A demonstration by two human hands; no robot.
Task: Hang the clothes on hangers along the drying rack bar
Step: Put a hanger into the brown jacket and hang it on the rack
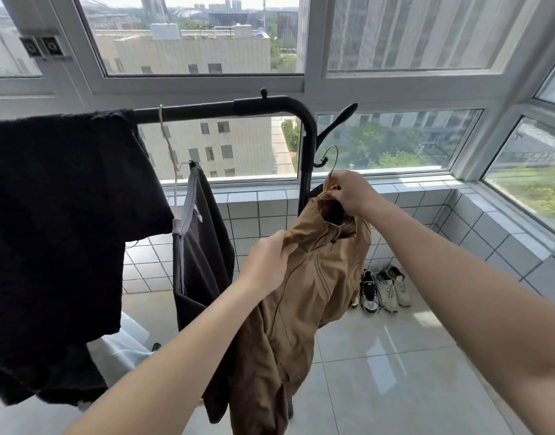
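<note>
A brown jacket (307, 287) hangs in front of me, below the right end of the black rack bar (226, 108). My right hand (348, 193) grips the jacket's collar together with the neck of a hanger whose metal hook (332, 155) sticks up above my fingers, free of the bar. My left hand (269, 262) pinches the jacket's left shoulder. A black garment (59, 233) is draped over the bar at the left. Beside it a dark garment (200, 255) hangs on a pale hanger (169, 146) hooked on the bar.
The rack's upright post (307, 158) with side pegs (339, 119) stands just behind the jacket. Shoes (382, 288) sit on the tiled floor by the low tiled wall. Windows run behind and to the right. Something white (125, 340) lies low at the left.
</note>
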